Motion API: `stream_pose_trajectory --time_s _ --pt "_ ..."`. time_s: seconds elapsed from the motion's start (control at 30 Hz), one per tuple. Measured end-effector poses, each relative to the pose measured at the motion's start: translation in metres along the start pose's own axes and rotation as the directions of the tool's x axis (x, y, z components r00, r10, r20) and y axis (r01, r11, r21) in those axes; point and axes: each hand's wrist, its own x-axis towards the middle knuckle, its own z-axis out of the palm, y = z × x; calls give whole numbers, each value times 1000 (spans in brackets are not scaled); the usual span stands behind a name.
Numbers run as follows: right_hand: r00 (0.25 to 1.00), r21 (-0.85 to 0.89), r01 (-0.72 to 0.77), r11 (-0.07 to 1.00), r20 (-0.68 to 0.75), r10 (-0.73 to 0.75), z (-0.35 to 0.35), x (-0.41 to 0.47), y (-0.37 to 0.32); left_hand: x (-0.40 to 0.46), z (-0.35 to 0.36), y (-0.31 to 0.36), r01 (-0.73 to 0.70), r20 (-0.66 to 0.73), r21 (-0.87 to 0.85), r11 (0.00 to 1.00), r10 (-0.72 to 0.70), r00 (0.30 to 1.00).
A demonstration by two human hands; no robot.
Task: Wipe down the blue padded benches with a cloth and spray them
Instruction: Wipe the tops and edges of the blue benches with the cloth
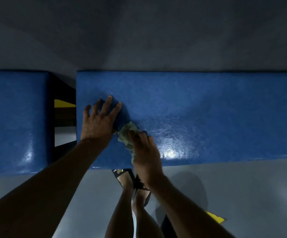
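I am pressing my left hand (99, 120) flat, fingers spread, on the glossy blue padded worktop (199, 115) at frame centre while my right hand (145, 150) is gripping a crumpled greenish cloth (126, 133).

Dim grey wall (139, 31), glossy grey floor (242, 186), yellow floor marking (214, 218)

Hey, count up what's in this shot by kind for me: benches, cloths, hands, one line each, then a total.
Blue padded benches: 2, the wide bench and the bench on the left
Cloths: 1, the greenish cloth on the wide bench
Hands: 2, the left hand pressed flat on the bench and the right hand gripping the cloth
Total: 5
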Motion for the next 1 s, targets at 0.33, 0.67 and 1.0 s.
stream_pose_trajectory --time_s 0.33,0.67,1.0 --pt "915 -75 -346 935 -249 318 -65 -32 145 -55 18 11 -43 -58 -35 998 41 997" --pt "995 13 101 995 -26 -101 -19 -37 40 -91 30 31 -66 -40 -173 983 60 997" --pt "941 -142 -330 933 -133 312 -91 -61 160 -117 40 -17 -19 -65 -250 968 3 998"
